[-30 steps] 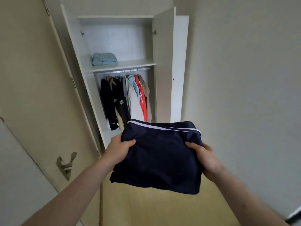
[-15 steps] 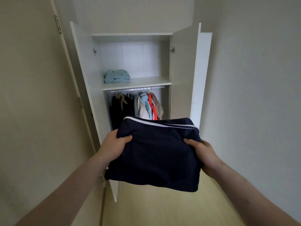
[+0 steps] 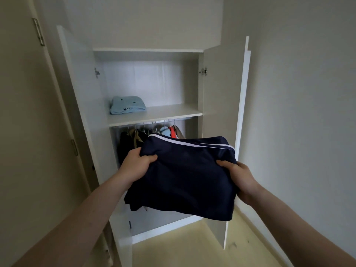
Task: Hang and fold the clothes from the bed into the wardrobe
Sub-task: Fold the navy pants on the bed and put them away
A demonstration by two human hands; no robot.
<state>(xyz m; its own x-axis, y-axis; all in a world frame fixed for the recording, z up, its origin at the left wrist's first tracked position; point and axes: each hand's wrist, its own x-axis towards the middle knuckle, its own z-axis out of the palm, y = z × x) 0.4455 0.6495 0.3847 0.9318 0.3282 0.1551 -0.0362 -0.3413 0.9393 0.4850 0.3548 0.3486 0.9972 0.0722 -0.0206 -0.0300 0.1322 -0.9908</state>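
Left hand grips the left edge of the folded navy garment, thumb on top; right hand grips its right edge likewise. Garment held flat in front of the open wardrobe, below shelf level, white trim on the far edge. Versus 0.5 s ago: grip unchanged, wardrobe larger and more central in view, its floor now visible; garment now covers most of the hanging clothes, only tops and hangers show. Folded light-blue item lies on the shelf's left side. Both doors stand open.
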